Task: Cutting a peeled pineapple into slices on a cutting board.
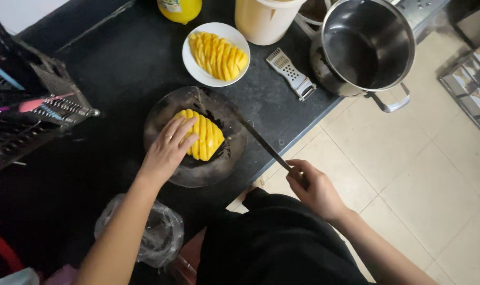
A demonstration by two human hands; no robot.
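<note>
Mango (205, 138), already sliced into a fan of yellow strips, sat on a round glass board (169, 113) in the middle of the black counter (118, 63). The left hand (169, 148) lay flat on top of the fruit, fingers close together and resting over its left half. The right hand (314, 187) was curled tight round the handle of a long knife (261, 142), out past the counter edge over the tiled floor (435, 179), with the blade angled up across the rim of the board, its tip near the mango but I couldn't tell if it was actually touching. Up behind the board there was a small white plate (195, 68) with another sliced mango half (218, 55) fanned out on it. A little white-handled grater (291, 73) lay just right of that plate, and beside it a big steel pot (366, 45) stood hanging partly over the counter corner. At the top edge there was a yellow bottle (179, 8) with a pale label whose print wasn't readable, and a cream plastic tub (264, 18) next to it. A dark wire rack (34, 105) with utensils stood on the left, and a crumpled clear plastic bag (155, 235) lay near the left forearm at the front.
</note>
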